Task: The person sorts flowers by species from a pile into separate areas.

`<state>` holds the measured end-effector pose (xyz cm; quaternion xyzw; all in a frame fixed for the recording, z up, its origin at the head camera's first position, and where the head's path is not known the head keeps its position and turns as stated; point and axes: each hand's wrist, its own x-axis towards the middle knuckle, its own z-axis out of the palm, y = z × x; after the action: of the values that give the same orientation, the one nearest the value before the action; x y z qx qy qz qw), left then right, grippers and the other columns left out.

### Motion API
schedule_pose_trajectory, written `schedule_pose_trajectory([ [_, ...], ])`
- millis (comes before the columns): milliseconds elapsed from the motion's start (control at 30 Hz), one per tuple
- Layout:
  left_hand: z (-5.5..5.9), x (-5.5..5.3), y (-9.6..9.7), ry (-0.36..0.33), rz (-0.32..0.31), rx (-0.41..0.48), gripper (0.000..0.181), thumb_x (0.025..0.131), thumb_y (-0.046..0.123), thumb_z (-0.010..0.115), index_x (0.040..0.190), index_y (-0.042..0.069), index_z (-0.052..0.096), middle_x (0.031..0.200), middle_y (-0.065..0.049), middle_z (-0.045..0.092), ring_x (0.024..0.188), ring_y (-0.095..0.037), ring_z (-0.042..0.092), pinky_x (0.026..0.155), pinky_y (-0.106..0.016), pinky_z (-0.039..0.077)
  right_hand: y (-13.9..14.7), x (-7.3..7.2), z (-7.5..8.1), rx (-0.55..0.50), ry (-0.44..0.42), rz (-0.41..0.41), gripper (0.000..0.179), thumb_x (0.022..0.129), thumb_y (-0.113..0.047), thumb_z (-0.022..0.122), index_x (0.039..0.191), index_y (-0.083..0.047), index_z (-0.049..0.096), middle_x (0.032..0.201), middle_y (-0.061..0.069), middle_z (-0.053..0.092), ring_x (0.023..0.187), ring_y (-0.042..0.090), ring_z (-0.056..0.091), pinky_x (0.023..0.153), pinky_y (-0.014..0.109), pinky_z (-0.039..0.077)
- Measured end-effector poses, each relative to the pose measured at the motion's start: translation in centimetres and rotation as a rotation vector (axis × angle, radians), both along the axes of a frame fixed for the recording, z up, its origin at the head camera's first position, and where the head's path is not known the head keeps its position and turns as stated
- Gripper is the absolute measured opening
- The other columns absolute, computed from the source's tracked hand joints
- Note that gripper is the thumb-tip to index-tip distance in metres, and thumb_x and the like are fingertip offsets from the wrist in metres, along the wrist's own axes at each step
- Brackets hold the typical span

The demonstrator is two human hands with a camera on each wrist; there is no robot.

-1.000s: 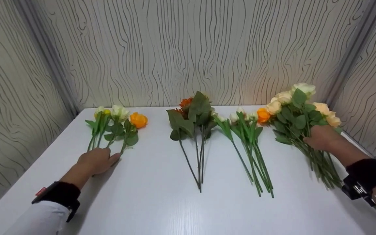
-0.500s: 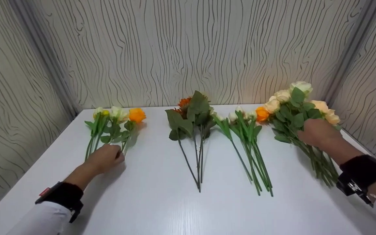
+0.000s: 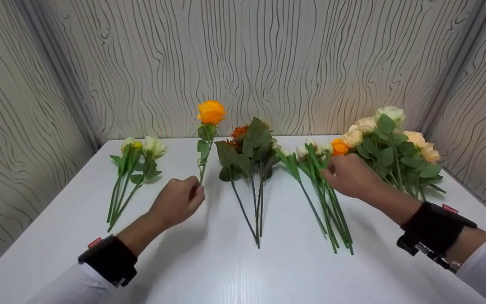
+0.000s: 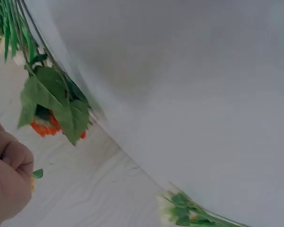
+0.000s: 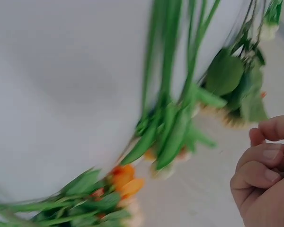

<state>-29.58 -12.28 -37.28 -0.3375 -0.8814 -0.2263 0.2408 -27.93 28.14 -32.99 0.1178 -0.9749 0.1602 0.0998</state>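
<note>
We see the left hand (image 3: 176, 202) pinching an orange rose (image 3: 211, 112) upright by its stem, while the right hand (image 3: 349, 175), fingers curled, hovers over white tulips (image 3: 314, 162).

Four bunches of flowers in a row on the table (image 3: 226, 270).
Far left bunch (image 3: 131, 169), middle bunch (image 3: 249, 160), tulips (image 3: 319, 177) right of it, roses (image 3: 395, 147) far right.

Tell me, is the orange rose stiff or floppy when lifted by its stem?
Likely stiff: the left hand pinches the orange rose low on its stem, yet it stands nearly upright. Probably light, since fingertips suffice. Its top-heavy bloom might swing.
</note>
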Motion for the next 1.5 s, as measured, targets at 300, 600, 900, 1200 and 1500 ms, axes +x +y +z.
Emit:
schedule_pose_trajectory([
  [300,1.1,4.6,7.3,0.087,-0.252,0.013,0.013,0.090,0.005,0.062,0.078,0.007,0.057,0.057,0.001,0.056,0.047,-0.001,0.043,0.045,-0.010,0.035,-7.5,3.0,-0.1,-0.534,-0.184,0.354,0.025,0.103,-0.023,0.055,0.097,-0.002,0.068,0.072,0.004,0.056,0.056,0.009,0.046,0.051,0.024,0.043],
  [600,1.4,5.9,10.2,0.064,-0.370,-0.008,0.011,0.088,0.002,0.060,0.079,0.006,0.055,0.054,0.001,0.048,0.047,0.000,0.032,0.047,-0.008,0.025,-10.7,6.0,-1.0,-0.996,-0.407,0.317,0.022,0.100,-0.020,0.061,0.099,0.002,0.061,0.067,0.002,0.051,0.055,0.010,0.047,0.049,0.021,0.043],
  [900,1.5,5.8,9.3,-0.056,-0.256,-0.090,0.024,0.105,0.026,0.050,0.092,0.009,0.060,0.064,0.002,0.063,0.054,-0.006,0.055,0.052,-0.017,0.043,-9.3,5.3,-1.0,-0.941,-0.316,0.297,0.025,0.100,-0.021,0.062,0.101,0.004,0.060,0.069,0.004,0.052,0.056,0.011,0.048,0.050,0.021,0.044],
  [1200,1.1,4.3,3.1,-0.053,0.045,-0.035,0.025,0.102,0.031,0.056,0.087,0.012,0.060,0.053,0.009,0.041,0.049,-0.003,0.036,0.048,-0.021,0.036,-2.4,3.0,-0.5,-0.845,-0.114,0.100,0.027,0.100,-0.022,0.062,0.100,0.005,0.060,0.067,0.002,0.054,0.054,0.010,0.049,0.050,0.022,0.047],
  [1500,0.0,-0.9,-6.6,-0.025,0.373,-0.062,0.026,0.098,0.021,0.060,0.076,0.006,0.058,0.054,-0.002,0.047,0.047,-0.015,0.039,0.045,-0.031,0.035,6.8,0.3,0.2,-0.616,0.012,-0.179,0.040,0.101,-0.038,0.057,0.107,0.002,0.061,0.075,0.004,0.058,0.059,0.011,0.052,0.051,0.026,0.049],
])
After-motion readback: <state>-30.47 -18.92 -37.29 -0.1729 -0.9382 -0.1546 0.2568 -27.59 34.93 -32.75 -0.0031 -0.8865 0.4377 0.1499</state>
